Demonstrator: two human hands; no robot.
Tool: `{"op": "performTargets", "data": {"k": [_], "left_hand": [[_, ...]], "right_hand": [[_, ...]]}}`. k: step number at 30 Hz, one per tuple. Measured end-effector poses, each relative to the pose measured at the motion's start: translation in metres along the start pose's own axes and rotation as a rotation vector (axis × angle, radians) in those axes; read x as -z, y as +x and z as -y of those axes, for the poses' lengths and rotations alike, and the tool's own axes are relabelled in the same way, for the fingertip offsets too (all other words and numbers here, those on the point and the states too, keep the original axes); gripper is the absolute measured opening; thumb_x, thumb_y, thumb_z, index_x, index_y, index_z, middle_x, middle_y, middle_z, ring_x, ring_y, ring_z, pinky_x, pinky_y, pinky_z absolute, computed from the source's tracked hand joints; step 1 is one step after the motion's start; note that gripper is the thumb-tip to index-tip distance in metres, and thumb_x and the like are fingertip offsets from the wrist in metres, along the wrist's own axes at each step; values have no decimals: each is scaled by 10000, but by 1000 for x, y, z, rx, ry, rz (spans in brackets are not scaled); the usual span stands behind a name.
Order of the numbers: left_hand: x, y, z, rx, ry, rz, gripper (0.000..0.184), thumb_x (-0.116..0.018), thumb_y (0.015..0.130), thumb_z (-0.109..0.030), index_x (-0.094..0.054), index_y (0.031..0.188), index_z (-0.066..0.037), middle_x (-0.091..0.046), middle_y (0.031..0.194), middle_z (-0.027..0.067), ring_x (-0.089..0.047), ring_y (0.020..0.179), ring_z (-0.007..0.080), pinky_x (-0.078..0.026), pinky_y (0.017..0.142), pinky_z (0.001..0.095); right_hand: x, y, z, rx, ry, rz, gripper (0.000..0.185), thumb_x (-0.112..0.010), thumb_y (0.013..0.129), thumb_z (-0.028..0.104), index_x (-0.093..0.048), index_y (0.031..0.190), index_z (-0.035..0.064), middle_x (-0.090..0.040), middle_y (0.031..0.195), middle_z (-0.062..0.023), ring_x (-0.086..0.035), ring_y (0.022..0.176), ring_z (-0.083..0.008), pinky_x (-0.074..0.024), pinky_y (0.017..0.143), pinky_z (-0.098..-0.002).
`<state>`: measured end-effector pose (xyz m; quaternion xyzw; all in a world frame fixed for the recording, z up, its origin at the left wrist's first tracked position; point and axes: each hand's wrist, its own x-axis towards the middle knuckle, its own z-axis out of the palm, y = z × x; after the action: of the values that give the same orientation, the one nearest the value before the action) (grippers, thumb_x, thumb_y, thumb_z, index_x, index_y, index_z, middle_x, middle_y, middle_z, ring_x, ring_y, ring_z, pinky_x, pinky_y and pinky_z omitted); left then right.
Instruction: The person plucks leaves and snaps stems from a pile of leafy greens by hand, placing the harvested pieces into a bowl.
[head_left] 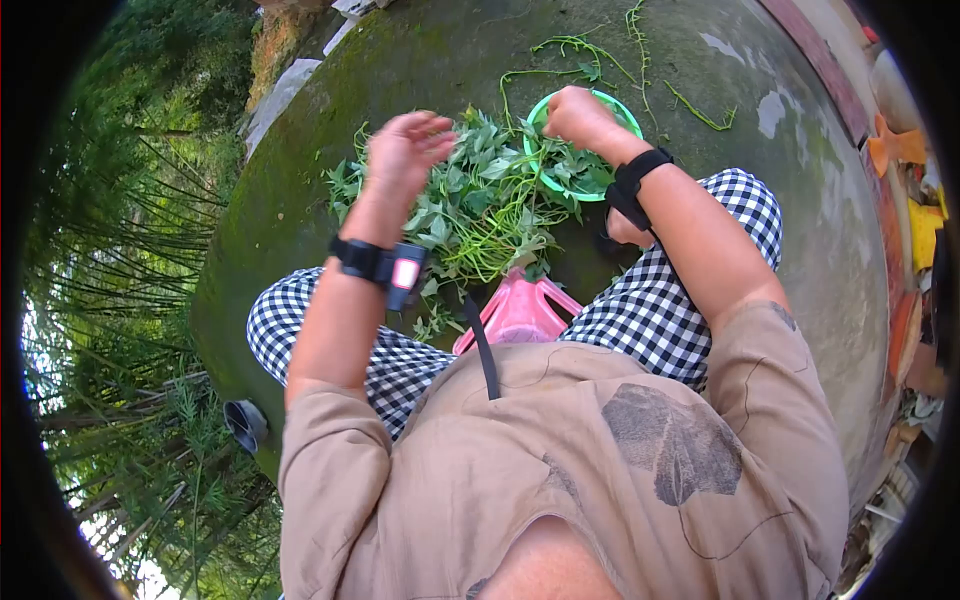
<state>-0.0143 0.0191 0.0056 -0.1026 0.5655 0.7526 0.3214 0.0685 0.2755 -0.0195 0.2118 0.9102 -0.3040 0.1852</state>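
Observation:
My left hand [405,152] is raised above the left side of a heap of leafy green stems [470,205], its fingers loosely apart and slightly blurred, with nothing visible in them. At the far rim of a round green plastic basket [527,150], my right hand [582,117] has its fingers closed and pointing down. What they pinch, if anything, is hidden. Picked green leaves [575,168] lie inside the basket, which stands just right of the heap.
Stripped green stems [640,75] are scattered on the mossy concrete ground [450,50] beyond the basket. A pink plastic stool [515,312] is between my legs. Bamboo-like plants [120,250] grow at the left, and household items such as an orange object [895,147] line the right edge.

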Motion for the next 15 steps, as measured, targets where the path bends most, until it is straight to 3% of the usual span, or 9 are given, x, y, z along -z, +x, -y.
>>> {"op": "performTargets", "data": {"k": [2, 3, 5, 6, 7, 8, 12, 13, 15], "left_hand": [[44, -9, -53, -239, 364, -96, 376, -626, 836, -60, -554, 1192, 37, -658, 1045, 196, -666, 924, 318, -579, 741, 415], [65, -16, -81, -308, 683, -195, 546, -664, 795, -47, -496, 1311, 16, -660, 1049, 181, -661, 969, 317, -578, 737, 414], [148, -1, -129, -543, 1603, -574, 800, -769, 736, -218, -396, 1417, -25, -635, 1178, 233, -618, 1107, 336, -499, 888, 495], [156, -20, -147, -363, 1839, -811, 810, -750, 754, -391, -427, 1403, -28, -604, 1243, 244, -605, 1129, 350, -432, 975, 493], [191, -23, -160, -306, 1895, -854, 735, -687, 775, -531, -569, 1273, -4, -627, 1213, 225, -609, 1110, 381, -425, 977, 472], [208, -32, -175, -105, 1734, -852, 575, -643, 804, -492, -676, 1101, 0, -649, 1161, 230, -608, 1109, 386, -411, 988, 483], [295, -22, -138, -100, 1553, -1120, 320, -572, 798, -250, -733, 995, -55, -682, 1064, 223, -655, 1025, 359, -499, 862, 461], [295, -26, -122, -389, 1574, -971, 273, -553, 788, -184, -761, 952, -119, -706, 1024, 160, -676, 943, 330, -527, 784, 405], [273, -19, -127, -306, 1179, -853, 294, -542, 777, -132, -772, 955, -173, -718, 1025, 91, -679, 908, 289, -516, 807, 364]], "right_hand": [[-8, 29, -27, -151, 10, -72, 357, -763, 754, 256, -713, 1065, 89, -690, 1118, -144, -653, 1055, -342, -512, 877, -427], [-1, 18, -25, -247, 18, -132, 373, -771, 753, 251, -708, 1075, 74, -687, 1127, -146, -657, 1046, -345, -515, 871, -429], [-1, 7, -30, -335, -52, -233, 321, -715, 797, 230, -709, 1075, 70, -683, 1132, -158, -657, 1049, -344, -518, 862, -433], [-9, 11, -39, -357, -46, -268, 297, -673, 819, 221, -710, 1073, 70, -682, 1132, -162, -657, 1047, -344, -519, 856, -434], [-19, 18, -45, -378, -41, -306, 280, -631, 842, 211, -711, 1070, 70, -681, 1133, -166, -658, 1045, -344, -520, 851, -436], [-22, 13, -40, -375, -96, -278, 281, -568, 860, 187, -710, 1072, 69, -681, 1131, -167, -658, 1041, -350, -522, 842, -438], [-72, 30, -48, -101, -228, -49, 261, -552, 859, 204, -714, 1055, 148, -681, 1123, -142, -646, 1051, -342, -505, 858, -446], [-83, 21, -38, 0, -263, 47, 253, -549, 855, 203, -717, 1041, 170, -684, 1108, -133, -649, 1037, -338, -504, 853, -448], [-114, 14, -19, 220, -386, 201, 251, -556, 821, 180, -717, 1013, 174, -700, 1018, -116, -662, 974, -318, -512, 812, -434]]}}
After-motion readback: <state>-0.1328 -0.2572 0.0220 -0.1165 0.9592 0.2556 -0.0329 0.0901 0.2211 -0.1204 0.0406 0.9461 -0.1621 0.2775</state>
